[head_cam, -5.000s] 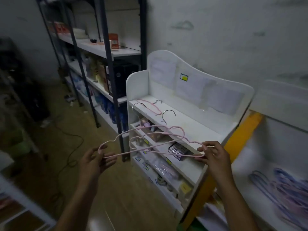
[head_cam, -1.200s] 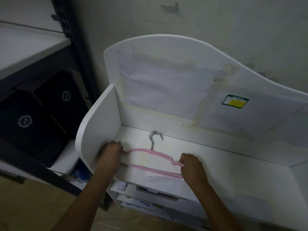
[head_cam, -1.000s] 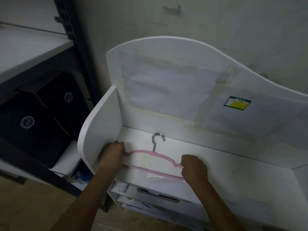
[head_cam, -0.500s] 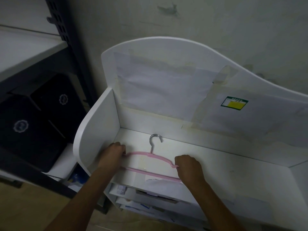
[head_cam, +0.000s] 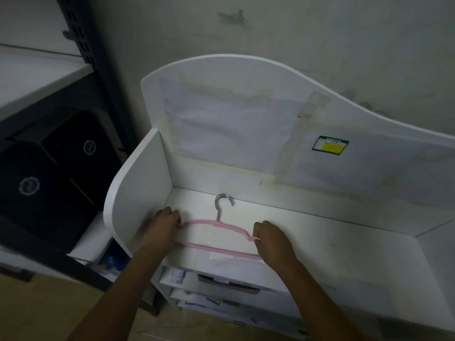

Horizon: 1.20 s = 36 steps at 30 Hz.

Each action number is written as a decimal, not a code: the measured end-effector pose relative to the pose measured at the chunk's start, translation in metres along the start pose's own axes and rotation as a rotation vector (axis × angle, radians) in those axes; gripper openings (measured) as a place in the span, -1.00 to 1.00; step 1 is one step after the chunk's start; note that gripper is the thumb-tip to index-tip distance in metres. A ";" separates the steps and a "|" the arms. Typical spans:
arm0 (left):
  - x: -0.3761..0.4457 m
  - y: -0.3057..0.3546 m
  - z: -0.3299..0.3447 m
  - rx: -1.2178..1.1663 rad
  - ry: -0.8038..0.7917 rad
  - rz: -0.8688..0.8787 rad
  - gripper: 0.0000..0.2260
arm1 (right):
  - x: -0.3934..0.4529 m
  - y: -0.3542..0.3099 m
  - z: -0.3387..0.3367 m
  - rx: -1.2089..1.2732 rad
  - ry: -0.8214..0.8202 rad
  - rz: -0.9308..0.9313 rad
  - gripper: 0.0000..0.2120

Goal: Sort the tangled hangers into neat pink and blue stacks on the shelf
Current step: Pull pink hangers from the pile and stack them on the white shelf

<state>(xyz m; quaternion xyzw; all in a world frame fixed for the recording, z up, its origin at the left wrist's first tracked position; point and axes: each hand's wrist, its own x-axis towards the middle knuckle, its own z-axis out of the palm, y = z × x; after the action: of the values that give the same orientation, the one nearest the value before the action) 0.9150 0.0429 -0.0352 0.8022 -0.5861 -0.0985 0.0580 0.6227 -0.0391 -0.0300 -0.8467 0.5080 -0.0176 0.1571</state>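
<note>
Pink hangers (head_cam: 216,223) with a metal hook lie flat, stacked on one another, at the left end of the white shelf's top board (head_cam: 332,239). My left hand (head_cam: 162,226) grips their left end beside the shelf's side panel. Over their right end my right hand (head_cam: 272,238) has its fingers curled round the pink bar. How many hangers are in the stack I cannot tell. No blue hangers are in view.
The shelf's white side panel (head_cam: 138,193) stands close to my left hand. Taped papers and a green-yellow label (head_cam: 330,145) cover the back panel. A dark metal rack (head_cam: 81,45) with black boxes (head_cam: 49,173) stands left. Lower shelf levels (head_cam: 216,281) hold small packages.
Five seconds ago I held the pink hangers in the air away from the shelf; now they lie on its top board. Over the last second my hands hardly shifted.
</note>
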 end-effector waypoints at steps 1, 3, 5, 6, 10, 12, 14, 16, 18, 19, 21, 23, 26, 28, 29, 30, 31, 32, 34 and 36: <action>-0.001 0.000 -0.002 -0.016 -0.017 -0.008 -0.73 | -0.003 0.004 -0.002 0.071 0.003 0.013 -0.96; -0.006 0.002 -0.005 -0.041 -0.007 -0.018 -0.72 | -0.010 0.015 -0.008 0.242 0.014 0.053 -0.94; -0.017 0.009 -0.008 -0.132 0.090 -0.020 -0.71 | -0.023 0.026 -0.016 0.387 0.052 0.109 -0.85; -0.023 0.014 -0.011 -0.221 0.142 -0.018 -0.71 | -0.030 0.031 -0.021 0.432 0.085 0.133 -0.82; -0.052 0.055 -0.027 -0.569 0.249 0.035 -0.71 | -0.062 0.049 -0.044 0.550 0.216 0.146 -0.78; -0.071 0.089 -0.035 -0.706 0.257 0.050 -0.74 | -0.087 0.060 -0.058 0.595 0.289 0.124 -0.79; -0.094 0.126 -0.043 -0.823 0.246 0.075 -0.75 | -0.115 0.073 -0.072 0.634 0.357 0.108 -0.78; -0.119 0.161 -0.048 -0.898 0.243 0.102 -0.73 | -0.145 0.088 -0.086 0.671 0.412 0.107 -0.76; -0.144 0.193 -0.051 -0.943 0.244 0.132 -0.72 | -0.178 0.106 -0.098 0.682 0.455 0.112 -0.74; -0.156 0.209 -0.052 -0.952 0.241 0.149 -0.70 | -0.195 0.115 -0.104 0.675 0.475 0.114 -0.73; -0.180 0.239 -0.052 -0.956 0.221 0.178 -0.68 | -0.232 0.135 -0.114 0.661 0.514 0.126 -0.71; -0.203 0.266 -0.051 -0.945 0.193 0.226 -0.65 | -0.268 0.155 -0.120 0.659 0.562 0.151 -0.70; -0.235 0.307 -0.046 -0.918 0.167 0.298 -0.62 | -0.327 0.184 -0.127 0.658 0.632 0.197 -0.68; -0.255 0.335 -0.039 -0.906 0.145 0.337 -0.61 | -0.367 0.203 -0.130 0.652 0.657 0.253 -0.64; -0.264 0.350 -0.034 -0.906 0.131 0.355 -0.61 | -0.386 0.213 -0.131 0.656 0.664 0.287 -0.63; -0.274 0.364 -0.029 -0.911 0.111 0.372 -0.61 | -0.406 0.224 -0.133 0.662 0.666 0.323 -0.62; -0.283 0.380 -0.024 -0.918 0.087 0.391 -0.61 | -0.424 0.234 -0.135 0.662 0.674 0.357 -0.63; -0.292 0.394 -0.020 -0.922 0.062 0.411 -0.61 | -0.442 0.245 -0.137 0.653 0.691 0.384 -0.64; -0.307 0.423 -0.011 -0.932 0.013 0.441 -0.61 | -0.476 0.265 -0.140 0.619 0.713 0.430 -0.63; -0.321 0.452 -0.008 -0.932 -0.026 0.469 -0.60 | -0.508 0.283 -0.146 0.599 0.726 0.463 -0.61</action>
<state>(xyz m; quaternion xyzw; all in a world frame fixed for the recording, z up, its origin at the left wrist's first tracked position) 0.4030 0.2101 0.0952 0.5371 -0.6446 -0.3433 0.4222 0.1078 0.2412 0.0938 -0.5695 0.6764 -0.4193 0.2058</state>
